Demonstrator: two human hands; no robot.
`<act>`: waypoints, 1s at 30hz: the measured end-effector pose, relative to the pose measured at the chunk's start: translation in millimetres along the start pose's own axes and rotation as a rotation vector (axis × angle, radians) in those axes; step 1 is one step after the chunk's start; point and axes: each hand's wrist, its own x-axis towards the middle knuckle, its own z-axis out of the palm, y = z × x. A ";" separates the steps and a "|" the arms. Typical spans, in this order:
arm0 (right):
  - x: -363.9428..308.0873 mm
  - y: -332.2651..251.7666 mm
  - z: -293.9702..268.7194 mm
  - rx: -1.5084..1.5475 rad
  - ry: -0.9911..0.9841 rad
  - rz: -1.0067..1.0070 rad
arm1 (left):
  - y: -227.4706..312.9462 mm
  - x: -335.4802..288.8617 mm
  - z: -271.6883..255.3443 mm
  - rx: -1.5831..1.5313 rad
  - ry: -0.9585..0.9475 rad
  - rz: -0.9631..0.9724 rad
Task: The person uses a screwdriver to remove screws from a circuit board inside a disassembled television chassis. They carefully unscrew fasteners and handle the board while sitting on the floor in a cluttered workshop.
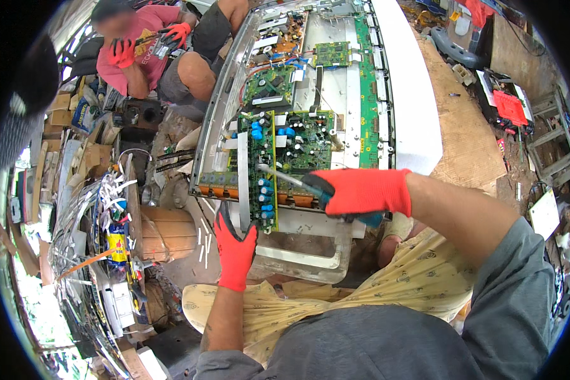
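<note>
Left hand [235,252] holds a green board [254,180] over the near edge of the big panel [343,88]; right hand [366,192] grips a screwdriver [289,178]

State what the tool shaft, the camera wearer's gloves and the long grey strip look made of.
Tool shaft: probably steel; smooth, grey, slightly shiny.
Gloves: seemingly matt red knit fabric; the dark fingers look rubber-coated, though that is uncertain.
Long grey strip: likely bare metal, given its flat, even, straight-edged look; plastic remains possible.

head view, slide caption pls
Right hand holds a screwdriver over a green circuit board, left hand at its lower end.
</note>
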 end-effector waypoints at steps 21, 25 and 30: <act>-6.7 -4.1 44.4 -0.402 0.265 -0.055 | -23.9 6.1 13.3 0.101 -0.114 0.021; 0.6 -4.9 33.1 -0.431 0.284 -0.042 | -22.7 22.9 2.4 0.040 -0.294 0.119; 10.5 1.9 28.7 -0.510 0.215 -0.016 | -31.3 31.4 -3.6 0.073 -0.375 0.135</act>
